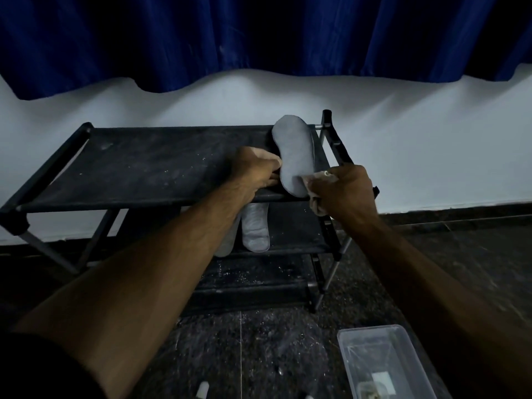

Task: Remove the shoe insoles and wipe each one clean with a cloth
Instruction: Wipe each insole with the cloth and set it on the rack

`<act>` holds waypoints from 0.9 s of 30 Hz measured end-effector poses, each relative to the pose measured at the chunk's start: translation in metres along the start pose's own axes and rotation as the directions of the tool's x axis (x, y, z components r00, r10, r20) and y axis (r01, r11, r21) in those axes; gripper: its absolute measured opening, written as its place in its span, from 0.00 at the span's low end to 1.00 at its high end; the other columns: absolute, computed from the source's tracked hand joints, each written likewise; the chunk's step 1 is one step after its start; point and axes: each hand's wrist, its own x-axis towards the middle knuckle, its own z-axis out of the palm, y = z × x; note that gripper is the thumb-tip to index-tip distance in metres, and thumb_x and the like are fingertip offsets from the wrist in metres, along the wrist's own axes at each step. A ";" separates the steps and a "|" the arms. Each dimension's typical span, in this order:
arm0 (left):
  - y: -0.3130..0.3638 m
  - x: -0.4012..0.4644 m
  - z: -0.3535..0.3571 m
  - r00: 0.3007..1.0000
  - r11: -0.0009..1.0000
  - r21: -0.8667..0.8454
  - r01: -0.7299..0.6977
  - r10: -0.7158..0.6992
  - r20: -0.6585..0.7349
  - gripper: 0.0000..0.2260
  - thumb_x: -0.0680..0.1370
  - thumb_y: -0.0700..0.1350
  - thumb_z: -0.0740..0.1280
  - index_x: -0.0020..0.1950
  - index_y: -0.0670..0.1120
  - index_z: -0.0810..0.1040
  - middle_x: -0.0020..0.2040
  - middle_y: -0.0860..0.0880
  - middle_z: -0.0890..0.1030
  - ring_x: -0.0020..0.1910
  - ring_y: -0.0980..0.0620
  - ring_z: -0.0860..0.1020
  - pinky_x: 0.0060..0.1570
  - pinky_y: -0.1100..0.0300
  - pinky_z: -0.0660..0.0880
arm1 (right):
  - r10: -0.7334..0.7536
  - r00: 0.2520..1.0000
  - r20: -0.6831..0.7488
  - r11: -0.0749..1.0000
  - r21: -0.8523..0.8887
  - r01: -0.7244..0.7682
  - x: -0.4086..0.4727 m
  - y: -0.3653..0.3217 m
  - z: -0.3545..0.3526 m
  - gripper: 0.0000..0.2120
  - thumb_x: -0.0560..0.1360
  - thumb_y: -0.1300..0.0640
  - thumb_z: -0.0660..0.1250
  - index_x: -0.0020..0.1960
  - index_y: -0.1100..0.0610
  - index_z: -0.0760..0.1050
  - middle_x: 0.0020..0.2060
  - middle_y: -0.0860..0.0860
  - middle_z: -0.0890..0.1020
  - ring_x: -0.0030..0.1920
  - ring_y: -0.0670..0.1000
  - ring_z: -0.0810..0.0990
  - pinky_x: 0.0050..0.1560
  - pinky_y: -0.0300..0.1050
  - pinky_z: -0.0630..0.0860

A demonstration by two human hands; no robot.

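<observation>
A grey insole (295,151) lies lengthwise on the right end of the black shoe rack's top shelf (149,165). My left hand (256,171) holds its left edge near the heel, fingers curled against it. My right hand (344,191) grips a beige cloth (318,180) bunched in its fingers and presses it onto the insole's heel end. Two more grey insoles (254,228) lie on the middle shelf, one partly hidden behind my left forearm.
The rack stands against a white wall under a blue curtain (259,33). A clear plastic box (385,361) sits on the dark speckled floor at the lower right. Small white objects (203,390) lie on the floor near the bottom edge.
</observation>
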 end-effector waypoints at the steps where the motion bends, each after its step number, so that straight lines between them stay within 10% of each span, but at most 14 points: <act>1: -0.001 0.001 0.000 1.000 1.000 0.009 -0.005 0.005 0.001 0.06 0.78 0.35 0.67 0.53 0.35 0.79 0.41 0.43 0.81 0.36 0.52 0.80 0.32 0.65 0.79 | -0.002 1.000 -0.012 1.000 -0.004 0.002 0.000 0.000 0.000 0.07 0.73 0.61 0.72 0.39 0.65 0.82 0.26 0.50 0.78 0.19 0.37 0.72 0.20 0.30 0.67; 17: -0.003 0.001 -0.001 1.000 0.999 0.039 -0.020 0.021 -0.020 0.05 0.77 0.34 0.68 0.51 0.35 0.80 0.39 0.44 0.81 0.33 0.54 0.78 0.31 0.67 0.78 | 0.014 0.998 -0.054 0.995 0.102 -0.009 -0.010 -0.002 0.001 0.07 0.73 0.59 0.72 0.40 0.63 0.82 0.25 0.49 0.76 0.18 0.37 0.71 0.20 0.29 0.66; 27: -0.006 -0.051 -0.022 0.902 0.931 -0.170 -0.323 0.249 -0.352 0.04 0.80 0.38 0.64 0.50 0.43 0.79 0.37 0.47 0.80 0.32 0.55 0.79 0.33 0.64 0.78 | -0.067 0.988 -0.135 0.956 0.275 0.103 -0.045 -0.014 -0.007 0.09 0.73 0.61 0.70 0.38 0.67 0.80 0.27 0.55 0.79 0.25 0.48 0.78 0.26 0.40 0.74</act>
